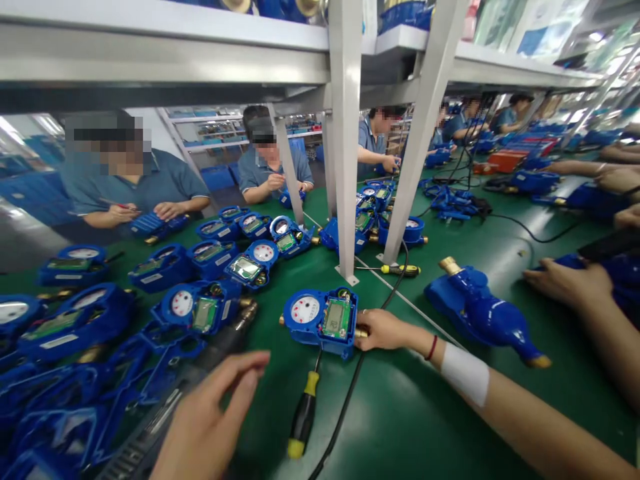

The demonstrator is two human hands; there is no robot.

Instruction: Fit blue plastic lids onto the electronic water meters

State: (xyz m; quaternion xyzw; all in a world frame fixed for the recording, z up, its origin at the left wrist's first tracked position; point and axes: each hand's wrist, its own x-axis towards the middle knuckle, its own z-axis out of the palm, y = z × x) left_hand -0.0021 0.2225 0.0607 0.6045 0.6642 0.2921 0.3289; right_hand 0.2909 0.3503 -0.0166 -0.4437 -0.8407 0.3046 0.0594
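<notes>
On the green counter (410, 413), the blue meter (320, 320) lies with its long axis running left to right, its right end grasped by the nearer right hand (383, 330), while the left hand (215, 407) hangs empty, apart from it, left of the screwdriver (303, 417).

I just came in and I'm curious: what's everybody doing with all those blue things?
The right hand holds a blue meter at one end. The left hand is apart from it, with nothing visible in it. A black-and-yellow screwdriver lies on the meter's near side. Across the green table, co-workers handle other blue units.
</notes>
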